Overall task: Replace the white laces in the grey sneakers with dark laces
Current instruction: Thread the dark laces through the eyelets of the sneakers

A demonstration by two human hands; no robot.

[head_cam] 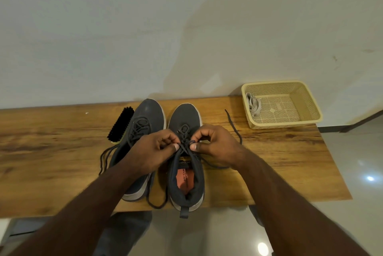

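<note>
- The right sneaker [186,164] is sitting on the wooden surface [279,152], toe toward the wall, and a dark lace [185,131] is already crossing its lower eyelets.
- The left hand [153,152] and the right hand [215,145] are meeting over the upper eyelets; the fingers of each are curling in and pinching a strand of that lace, thumbs pressing close to the tongue.
- One loose end of the lace is trailing off to the right across the surface, and another is looping past the heel toward the near edge.
- The left sneaker [143,131] is lying just beside the first, touching it along the side, with its own dark lace [138,129] threaded and its ends hanging slack.
- Judging from this, the lacing is nearing its end, with only the top of the right sneaker remaining.
- What could be going wrong: the strands may be tightening unevenly, leaving one end too short to tie; a pull on the lace could be dragging the sneaker toward the near edge, where its heel tab is already overhanging; a tip could be slipping back out of an eyelet if the pinch is loosening.
- A black brush [121,124] is resting against the left sneaker's far side.
- A cream basket [310,102] is standing near the wall, well apart, holding the white laces [253,103].
- The wall [145,27] behind is running pale and bare; a glossy floor [352,172] is reflecting lamps.
</note>
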